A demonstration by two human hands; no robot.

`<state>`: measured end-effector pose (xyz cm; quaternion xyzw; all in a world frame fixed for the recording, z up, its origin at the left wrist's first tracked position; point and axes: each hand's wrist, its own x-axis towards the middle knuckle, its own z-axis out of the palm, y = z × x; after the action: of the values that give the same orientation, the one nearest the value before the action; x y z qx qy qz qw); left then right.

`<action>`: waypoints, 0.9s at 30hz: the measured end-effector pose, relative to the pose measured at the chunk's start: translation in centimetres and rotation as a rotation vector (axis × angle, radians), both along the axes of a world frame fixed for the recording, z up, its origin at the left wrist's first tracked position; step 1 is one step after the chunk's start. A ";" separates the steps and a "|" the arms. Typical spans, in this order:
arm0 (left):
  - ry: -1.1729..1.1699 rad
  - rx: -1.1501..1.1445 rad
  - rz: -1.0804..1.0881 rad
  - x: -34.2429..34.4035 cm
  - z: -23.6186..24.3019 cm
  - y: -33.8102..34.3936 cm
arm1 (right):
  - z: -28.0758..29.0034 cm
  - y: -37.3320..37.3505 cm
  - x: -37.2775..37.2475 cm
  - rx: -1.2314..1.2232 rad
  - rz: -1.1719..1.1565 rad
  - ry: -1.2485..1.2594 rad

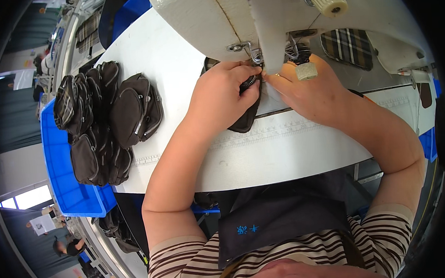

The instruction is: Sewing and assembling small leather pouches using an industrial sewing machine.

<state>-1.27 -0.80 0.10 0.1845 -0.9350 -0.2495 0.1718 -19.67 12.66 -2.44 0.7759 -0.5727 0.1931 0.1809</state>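
A dark brown zippered pouch [245, 120] lies on the sewing machine bed, its upper part covered by my left hand [224, 92]. The fingers of that hand are closed on it, and the black zipper [250, 82] shows between thumb and forefinger. My right hand [314, 91] is bent in from the other side, its fingertips pinched at the pouch's edge close to the presser foot [256, 57]. Part of the right fingers is hidden behind the white sewing machine [270, 32] and its cream knob [307, 71].
Finished-looking dark pouches [136, 110] are piled at the left of the white table [223, 164], some over a blue bin [60, 181]. A plaid fabric piece [348, 48] lies right of the machine head. A printed ruler strip runs along the table. Other people are far left.
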 end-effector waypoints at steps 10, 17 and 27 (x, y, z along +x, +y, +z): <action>-0.052 -0.180 0.092 -0.2 -0.1 1.6 | -0.2 0.2 -0.3 0.053 0.023 -0.021; 0.004 -0.276 0.042 0.1 -0.2 1.2 | -0.4 0.1 0.3 0.065 0.066 -0.070; -0.043 -0.277 0.059 -0.4 -0.1 2.2 | 0.0 -0.1 0.3 0.044 0.031 -0.095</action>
<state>-1.63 1.40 -0.04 0.1919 -0.9580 -0.1089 0.1829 -19.36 12.55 -2.43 0.7785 -0.5727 0.2197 0.1333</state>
